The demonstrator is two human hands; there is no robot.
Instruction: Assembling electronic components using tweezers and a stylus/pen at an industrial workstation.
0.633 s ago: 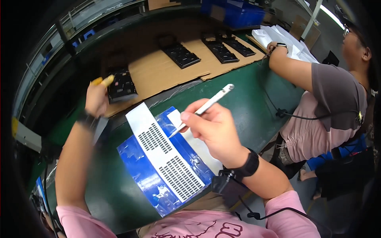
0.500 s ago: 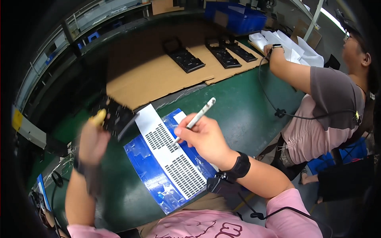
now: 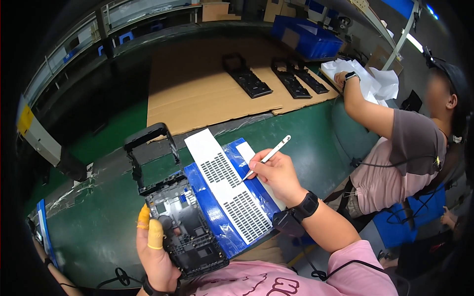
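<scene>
My left hand (image 3: pixel 157 249), yellow finger cots on two fingers, is closed round the lower left side of a black plastic housing (image 3: pixel 190 222). The housing has an open handle-like frame at its top, and its inner side with ribs and metal parts faces up. In my right hand (image 3: pixel 276 172) a slim white pen-like tool (image 3: pixel 275 149) is pinched, its tip down at a white sheet of small dark rectangular stickers (image 3: pixel 247 214). That sheet lies on a blue, film-covered board (image 3: pixel 205 197), beside a narrower white strip (image 3: pixel 244 148).
Several similar black housings (image 3: pixel 249 84) lie on brown cardboard (image 3: pixel 197 111) across the green table (image 3: pixel 308 140). A blue bin (image 3: pixel 308 39) stands at the back. On the right a co-worker (image 3: pixel 419 123) reaches toward white wrapping (image 3: pixel 380 81).
My left hand has brought the black housing nearer, to the board's left side, with its inner side showing. The pen-like tool remains at the sticker sheet. The whole view has shifted.
</scene>
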